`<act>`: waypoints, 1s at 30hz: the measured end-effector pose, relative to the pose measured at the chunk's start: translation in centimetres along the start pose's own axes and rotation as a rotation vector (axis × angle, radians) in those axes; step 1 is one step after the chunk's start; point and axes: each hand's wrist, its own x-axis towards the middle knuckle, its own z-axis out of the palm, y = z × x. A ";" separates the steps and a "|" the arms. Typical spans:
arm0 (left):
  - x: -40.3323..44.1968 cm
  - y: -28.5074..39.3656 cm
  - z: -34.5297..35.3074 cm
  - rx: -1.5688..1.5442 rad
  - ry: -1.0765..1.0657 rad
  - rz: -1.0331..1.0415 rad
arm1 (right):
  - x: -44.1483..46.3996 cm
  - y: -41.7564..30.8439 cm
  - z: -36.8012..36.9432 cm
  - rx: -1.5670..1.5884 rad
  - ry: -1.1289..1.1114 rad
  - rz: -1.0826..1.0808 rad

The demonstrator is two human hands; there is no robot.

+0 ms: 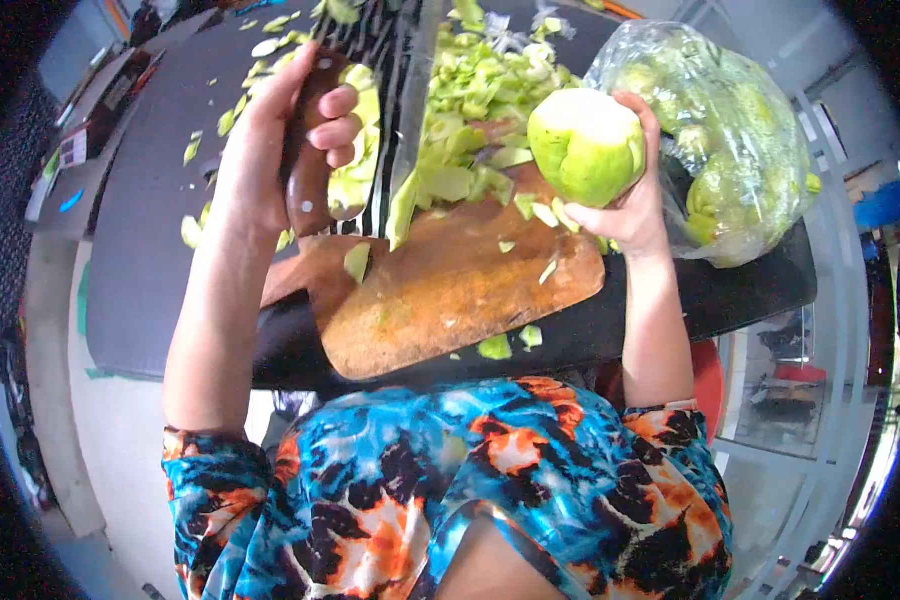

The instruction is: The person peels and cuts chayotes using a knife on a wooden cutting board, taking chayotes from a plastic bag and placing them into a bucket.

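My left hand (pixel 260 150) is closed around the brown wooden handle of a large knife (pixel 308 195). Its broad, shiny blade stands upright, with striped reflections on it. On the other side, my right hand (pixel 635 215) grips a pale green chayote (pixel 585 150) from its right side, fingers behind it and thumb underneath. The top of the chayote looks whitish, and the blade is apart from it. Below both hands lies a wooden cutting board (pixel 460 300), with a few green scraps on it. Behind the board, chopped green pieces (pixel 480 100) form a pile, partly hidden by the blade.
A clear plastic bag (pixel 740 130) with several green chayotes stands right of my right hand. Loose peelings (pixel 192 148) lie across the dark tabletop (pixel 140 270) at left. Small scraps (pixel 495 346) sit near the table's front edge. A red seat (pixel 708 385) shows below the table.
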 end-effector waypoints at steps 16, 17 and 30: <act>-5.3 0.5 6.5 1.896 0.012 0.429 | 3.4 1.0 -3.8 0.970 0.232 0.227; -6.5 0.1 7.1 1.907 -0.008 0.329 | 3.6 1.2 -4.2 0.916 0.251 0.254; -8.8 -4.9 3.0 2.063 -0.135 0.178 | 3.2 3.1 -2.6 1.001 0.094 0.303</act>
